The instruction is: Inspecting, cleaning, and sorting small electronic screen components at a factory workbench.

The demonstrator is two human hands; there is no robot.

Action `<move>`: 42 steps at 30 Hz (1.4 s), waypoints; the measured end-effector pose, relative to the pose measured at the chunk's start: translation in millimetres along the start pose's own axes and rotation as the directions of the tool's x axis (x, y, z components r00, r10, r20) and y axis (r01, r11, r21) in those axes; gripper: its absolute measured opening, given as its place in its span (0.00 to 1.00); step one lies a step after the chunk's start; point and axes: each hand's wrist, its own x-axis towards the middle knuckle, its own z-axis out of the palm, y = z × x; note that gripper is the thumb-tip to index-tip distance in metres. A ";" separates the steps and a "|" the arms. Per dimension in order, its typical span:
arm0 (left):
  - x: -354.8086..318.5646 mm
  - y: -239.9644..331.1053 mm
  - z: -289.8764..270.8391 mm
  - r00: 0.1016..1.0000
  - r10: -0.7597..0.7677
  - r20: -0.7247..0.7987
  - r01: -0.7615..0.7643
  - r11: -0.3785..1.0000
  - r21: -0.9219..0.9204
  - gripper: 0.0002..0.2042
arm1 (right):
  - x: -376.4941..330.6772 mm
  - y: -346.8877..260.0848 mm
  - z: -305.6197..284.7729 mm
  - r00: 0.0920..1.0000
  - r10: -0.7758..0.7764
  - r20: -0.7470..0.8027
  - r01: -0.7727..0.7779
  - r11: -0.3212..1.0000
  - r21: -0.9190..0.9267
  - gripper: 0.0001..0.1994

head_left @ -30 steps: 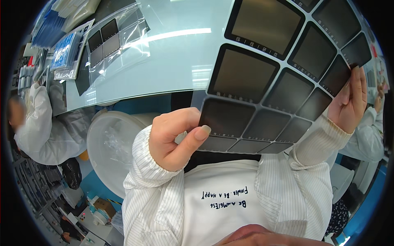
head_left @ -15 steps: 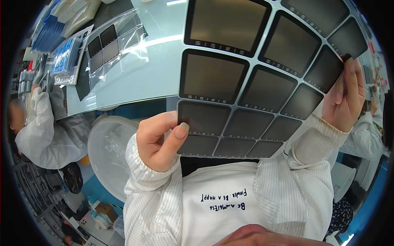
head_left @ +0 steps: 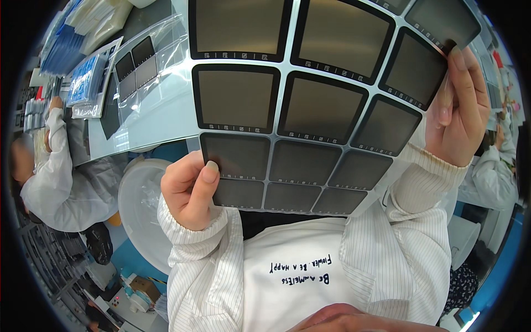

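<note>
A large thin sheet of dark, black-bordered panels [head_left: 323, 105] is held up in front of my chest, tilted, its upper part running out of the picture. The panels are divided by pale strips, and each has a row of small marks along its lower border. My left hand [head_left: 191, 191] pinches the sheet's lower left edge, thumb on the face towards me and fingers behind. At the right edge, higher up, my right hand [head_left: 462, 108] grips the sheet between thumb and fingertips. A dark tip shows at its forefinger.
On the glass-topped table [head_left: 160, 119] lies a clear plastic bag [head_left: 171, 66] over a smaller panel sheet [head_left: 136, 67]. Blue-and-white packs [head_left: 86, 83] are stacked beside it. Below the table edge stands a white bin [head_left: 144, 205] with clear plastic inside. A person in white [head_left: 55, 177] works at the left.
Both hands have carried the sheet to the left, the left hand moving further. The sheet now faces me more squarely. Both grips stay on its edges.
</note>
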 end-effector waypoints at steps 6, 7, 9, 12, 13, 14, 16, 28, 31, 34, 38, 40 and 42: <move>-0.5 -0.8 -4.7 0.999 -0.029 -0.018 0.029 1.000 0.004 0.10 | 5.9 2.4 9.2 0.999 -0.008 0.035 0.008 1.000 0.006 0.14; -0.1 -0.8 -4.9 0.999 -0.029 -0.015 0.029 1.000 0.002 0.10 | 6.8 2.3 8.9 0.999 -0.008 0.032 0.008 1.000 0.002 0.14; 1.1 0.2 -4.7 0.999 -0.020 -0.033 0.021 0.999 0.033 0.10 | 9.2 0.8 8.8 0.993 0.013 0.120 -0.018 0.999 0.033 0.15; -2.2 -1.0 -8.8 0.998 -0.014 -0.064 0.017 0.998 0.061 0.10 | 13.2 5.0 17.6 0.994 -0.023 0.108 0.023 1.000 -0.001 0.15; -3.8 -1.8 -10.7 0.998 -0.014 -0.067 0.018 0.998 0.064 0.10 | 14.7 7.2 19.8 0.994 -0.022 0.110 0.022 1.000 0.003 0.15; -1.4 -2.3 -10.2 0.997 -0.007 -0.071 0.011 0.999 0.051 0.10 | 16.7 3.2 20.1 0.991 0.008 0.135 -0.016 0.998 0.060 0.15; 2.5 -2.0 -9.8 0.998 0.001 -0.063 0.001 1.000 0.030 0.10 | 16.9 -8.2 28.5 0.988 0.034 0.151 -0.051 0.993 0.107 0.15; -3.7 -1.4 -17.9 0.989 -0.062 -0.136 0.054 0.997 -0.063 0.10 | 26.6 -8.3 74.3 0.975 0.130 -0.181 -0.117 0.990 0.077 0.08; -5.4 -4.1 -18.6 0.983 -0.071 -0.167 0.061 0.996 -0.063 0.11 | 28.9 -7.7 78.3 0.981 0.117 -0.152 -0.108 0.992 0.066 0.08; 0.0 -2.0 -10.1 0.972 -0.052 -0.228 0.036 0.997 -0.075 0.11 | 35.9 -14.8 73.3 0.983 0.101 -0.150 -0.096 0.994 0.042 0.08; -1.9 2.6 -15.3 0.986 -0.113 -0.124 0.098 0.988 -0.119 0.11 | 53.7 -13.2 65.1 0.992 0.008 -0.128 0.006 0.994 0.109 0.08; 0.1 2.2 -14.5 0.985 -0.128 -0.114 0.113 0.984 -0.136 0.11 | 60.4 -15.7 66.9 0.986 -0.031 -0.165 0.044 0.996 0.076 0.08; -1.3 -3.8 -17.2 0.996 -0.048 -0.074 0.040 0.993 -0.111 0.11 | 63.6 -16.8 61.9 0.992 -0.035 -0.120 0.044 0.996 0.075 0.08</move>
